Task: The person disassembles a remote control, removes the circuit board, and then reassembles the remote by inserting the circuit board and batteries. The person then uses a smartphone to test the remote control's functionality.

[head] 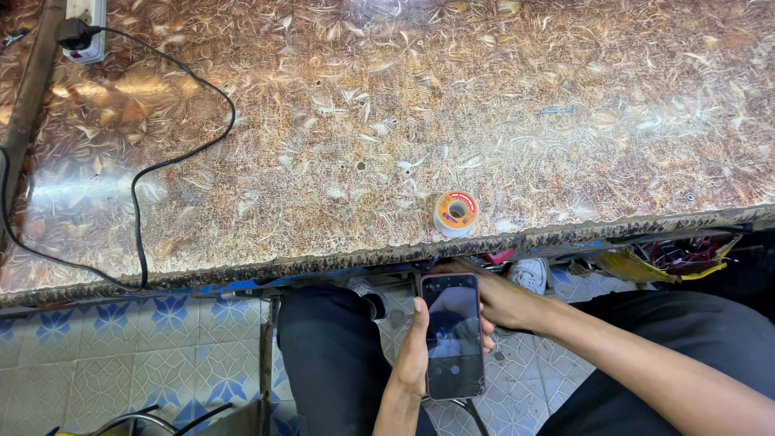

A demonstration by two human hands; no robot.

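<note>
Seen from above: a seated person in dark charcoal trousers, both forearms bare with no sleeves, watch or rings visible on left hand or right hand.

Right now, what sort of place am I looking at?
Probably a small repair or soldering bench: a worn brown patterned laminate worktop, an orange-labelled spool of solder wire, a black cable plugged into a white power strip, blue-patterned floor tiles below.

Solder spool near the worktable edge, black cable to a white power strip.
</note>
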